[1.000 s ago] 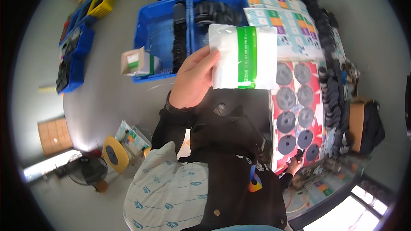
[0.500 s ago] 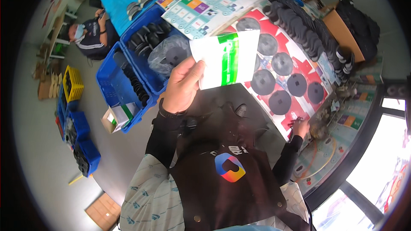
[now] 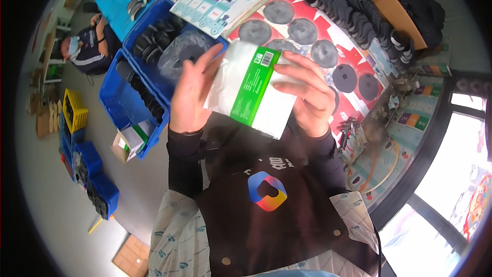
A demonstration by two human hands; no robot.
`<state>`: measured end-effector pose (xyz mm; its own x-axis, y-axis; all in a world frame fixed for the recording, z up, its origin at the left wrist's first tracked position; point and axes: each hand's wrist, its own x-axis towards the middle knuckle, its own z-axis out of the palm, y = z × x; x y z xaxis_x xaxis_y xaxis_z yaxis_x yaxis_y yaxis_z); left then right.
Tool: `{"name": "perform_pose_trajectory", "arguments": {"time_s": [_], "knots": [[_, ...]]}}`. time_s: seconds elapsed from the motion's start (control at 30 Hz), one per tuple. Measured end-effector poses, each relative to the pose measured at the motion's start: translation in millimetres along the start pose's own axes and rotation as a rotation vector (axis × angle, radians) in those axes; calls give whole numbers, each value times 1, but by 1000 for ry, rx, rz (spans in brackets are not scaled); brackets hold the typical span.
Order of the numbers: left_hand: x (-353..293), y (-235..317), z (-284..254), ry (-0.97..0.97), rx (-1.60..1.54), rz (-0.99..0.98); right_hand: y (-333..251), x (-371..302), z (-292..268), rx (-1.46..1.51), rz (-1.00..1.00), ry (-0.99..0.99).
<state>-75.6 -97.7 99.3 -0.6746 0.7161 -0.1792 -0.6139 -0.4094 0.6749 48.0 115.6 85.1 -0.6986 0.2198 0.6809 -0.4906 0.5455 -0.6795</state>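
A flat white packet (image 3: pixel 225 77) in shiny plastic wrap, with a green printed band across it, is held in front of my chest. My right hand (image 3: pixel 310 97) grips it from the right, its fingers over the upper face and the thumb hidden. At the packet's left edge is my left hand (image 3: pixel 189 95), fingers stretched and apart; whether any finger supports the packet from behind cannot be made out. Beyond the packet lie several dark round discs (image 3: pixel 302 31) on a red and white printed board (image 3: pixel 353 105).
Blue crates (image 3: pixel 110 92) with black parts and a clear bag stand left of my hands. Rows of black discs (image 3: pixel 333 13) line the table's far right, near a cardboard box (image 3: pixel 397 15). Another person (image 3: pixel 92 48) sits at the far left. Metal tools (image 3: pixel 348 131) lie at the right.
My right hand has come from the table's right side to the packet and now grips it. The left hand's fingers have spread, and the packet has turned and tilted nearer my chest.
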Motion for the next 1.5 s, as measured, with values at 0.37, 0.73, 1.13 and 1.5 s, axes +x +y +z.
{"name": "perform_pose_trajectory", "arguments": {"time_s": [0.37, 0.73, 1.13, 1.5], "knots": [[-36, 3, 17, 502, 252, 389, -44, 10, 12, -205, -29, -140], [-43, 9, 20, 439, 333, 403, -37, 20, 8, -158, -111, -166], [-54, -14, -8, 228, 351, 274, -52, 17, 31, 894, 569, 427], [-49, 61, 83, -49, 2048, 958, -44, 30, 24, 514, 180, 64]]}}
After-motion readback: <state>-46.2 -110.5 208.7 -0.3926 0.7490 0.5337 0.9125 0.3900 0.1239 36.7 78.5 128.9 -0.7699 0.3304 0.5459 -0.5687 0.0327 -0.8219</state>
